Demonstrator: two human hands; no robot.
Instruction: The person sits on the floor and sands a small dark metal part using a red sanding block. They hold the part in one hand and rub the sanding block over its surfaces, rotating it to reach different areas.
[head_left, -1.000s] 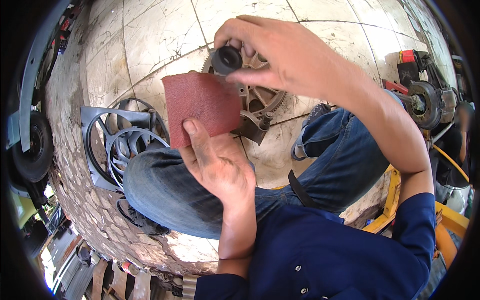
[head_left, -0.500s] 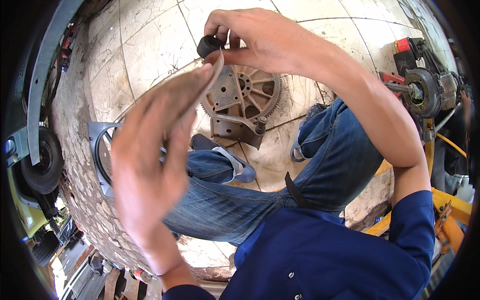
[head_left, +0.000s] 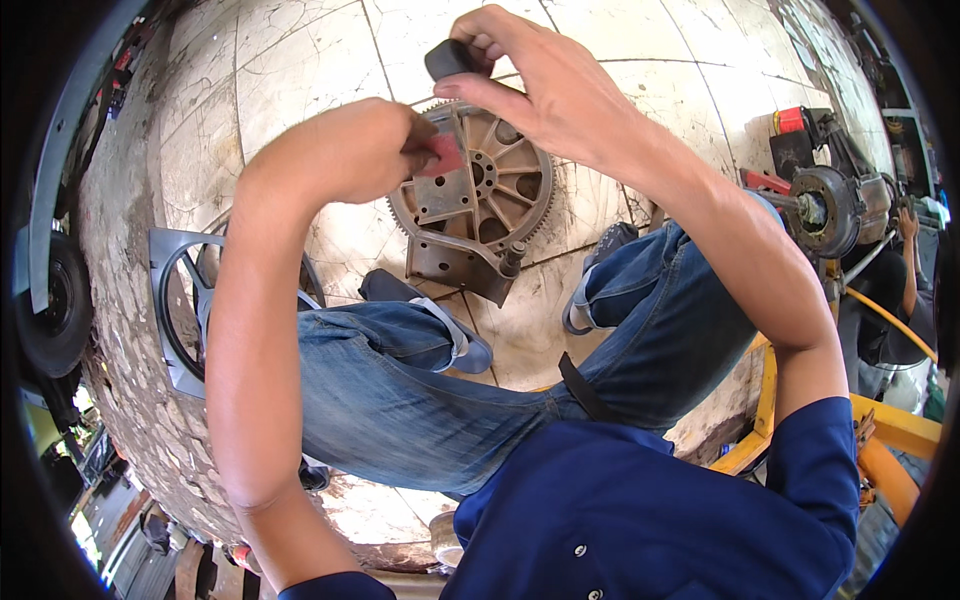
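Note:
My left hand (head_left: pixel 350 150) is closed on a thin red sheet (head_left: pixel 443 154) that looks like sandpaper, blurred at its edges. It is above a flat metal bracket (head_left: pixel 446 200) with bolt holes and a bent foot. The bracket lies over a toothed flywheel (head_left: pixel 522 178) on the floor between my feet. Farther out, my right hand (head_left: pixel 515 85) grips a short black block with rounded edges (head_left: pixel 449 63) between thumb and fingers; its exact kind does not show. The block and the red sheet are apart.
A grey fan shroud (head_left: pixel 175 310) leans at the left, near a tyre (head_left: pixel 58 310). At the right stands a hub with a brake drum (head_left: pixel 825 212), beside a yellow frame (head_left: pixel 895 425). Another person's hand (head_left: pixel 908 225) shows at the far right. Tiled floor (head_left: pixel 300 60) surrounds the flywheel.
My left hand has moved away from the black block and down toward the bracket with the sheet. My right hand has shifted slightly up and right, still holding the block.

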